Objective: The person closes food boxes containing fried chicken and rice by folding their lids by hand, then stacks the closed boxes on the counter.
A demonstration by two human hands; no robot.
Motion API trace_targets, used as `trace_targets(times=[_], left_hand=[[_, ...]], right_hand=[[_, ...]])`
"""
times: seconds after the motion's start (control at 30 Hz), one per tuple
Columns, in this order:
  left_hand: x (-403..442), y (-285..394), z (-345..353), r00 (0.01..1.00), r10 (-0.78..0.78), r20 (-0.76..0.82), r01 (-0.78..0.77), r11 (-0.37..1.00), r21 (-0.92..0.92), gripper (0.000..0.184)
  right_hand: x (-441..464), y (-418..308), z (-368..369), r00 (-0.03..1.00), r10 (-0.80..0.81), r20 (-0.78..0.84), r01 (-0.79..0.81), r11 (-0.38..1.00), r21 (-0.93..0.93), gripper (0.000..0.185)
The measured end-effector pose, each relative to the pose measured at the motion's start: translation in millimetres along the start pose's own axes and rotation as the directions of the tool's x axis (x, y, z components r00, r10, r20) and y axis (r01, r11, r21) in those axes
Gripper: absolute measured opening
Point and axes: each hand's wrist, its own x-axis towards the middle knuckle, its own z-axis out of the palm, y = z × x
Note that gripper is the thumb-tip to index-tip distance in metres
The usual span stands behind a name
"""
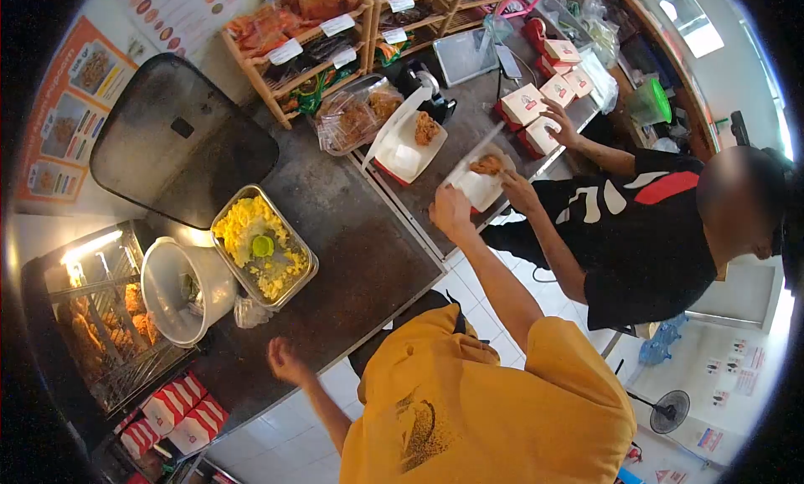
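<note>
My left hand (289,363) is over the front edge of the dark counter, its fingers loosely apart and nothing in them. Farther right, my right hand (452,212) grips the near-left corner of an open white box (483,188) with a piece of fried chicken (487,165) inside. A co-worker's hand (521,193) is at the right side of this same box. Just left of it stands another open box (406,158), also with fried chicken (426,130). A metal tray of yellow food (251,220) with a green cup (263,246) lies farther left.
A co-worker in black stands at the right, the other hand (563,124) at closed boxes (523,105). Left are a white bucket (172,296), a lit food warmer (100,316) and red-white boxes (180,409). Wooden racks (368,36) line the back.
</note>
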Motion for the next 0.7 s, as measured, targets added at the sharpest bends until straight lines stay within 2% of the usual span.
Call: trace_targets(times=[0.03,0.07,0.1,0.13,0.17,0.2,0.23,0.33,0.43,0.5,0.53,0.57,0.6,0.63,0.67,0.7], left_hand=[[-22,17,47,0.992,-0.007,0.125,-0.011,0.989,0.145,0.024],[-41,24,79,0.96,-0.006,0.281,-0.013,0.998,0.067,0.021],[-60,29,104,0.902,-0.002,0.431,0.005,1.0,-0.006,0.019],[-77,43,123,0.864,0.027,0.503,-0.057,0.997,0.045,0.018],[-90,65,138,0.818,0.051,0.572,-0.124,0.988,0.089,0.017],[-98,77,149,0.767,0.069,0.638,-0.194,0.973,0.128,0.016],[-103,75,154,0.768,0.018,0.641,-0.13,0.983,0.128,0.016],[-110,55,161,0.748,-0.111,0.654,0.022,0.99,0.142,0.016],[-98,34,166,0.737,-0.184,0.651,0.103,0.982,0.16,0.019],[-90,26,173,0.713,-0.25,0.655,0.185,0.968,0.167,0.023],[-90,28,180,0.723,-0.258,0.641,0.215,0.966,0.146,0.026],[-89,36,188,0.727,-0.27,0.631,0.245,0.961,0.128,0.03],[-88,38,195,0.73,-0.283,0.623,0.277,0.955,0.109,0.033],[-85,26,199,0.734,-0.315,0.602,0.283,0.947,0.151,0.043],[-88,22,202,0.715,-0.34,0.611,0.327,0.935,0.137,0.044],[-89,21,204,0.705,-0.366,0.607,0.369,0.921,0.126,0.045]], right_hand=[[2,-7,-2,0.983,0.021,0.184,-0.02,1.0,-0.009,0.034],[-1,-14,1,0.93,0.046,0.364,-0.041,0.999,-0.022,0.035],[-10,-16,9,0.896,-0.11,0.429,0.062,0.99,0.126,0.034],[-14,-18,18,0.84,-0.272,0.469,0.155,0.949,0.274,0.034],[-6,-24,24,0.941,-0.277,0.193,0.218,0.935,0.281,0.031],[3,-32,30,0.959,-0.265,-0.101,0.283,0.92,0.27,0.029],[10,-40,38,0.895,-0.23,-0.383,0.339,0.908,0.247,0.026],[71,-41,50,0.948,-0.142,-0.285,0.186,0.973,0.134,0.021],[87,-41,92,0.97,-0.226,-0.087,0.226,0.974,-0.006,0.017],[57,-60,63,0.965,-0.216,0.149,0.209,0.976,0.064,0.016],[35,-65,66,0.964,-0.247,0.101,0.238,0.967,0.094,0.016],[15,-75,60,0.94,-0.276,0.202,0.278,0.96,0.019,0.015],[-11,-81,68,0.92,-0.356,0.166,0.366,0.93,-0.037,0.012],[-35,-84,80,0.891,-0.407,0.202,0.41,0.912,0.028,0.013],[-59,-90,64,0.86,-0.464,0.214,0.422,0.881,0.215,0.014],[-72,-92,60,0.834,-0.5,0.235,0.422,0.851,0.312,0.014]])
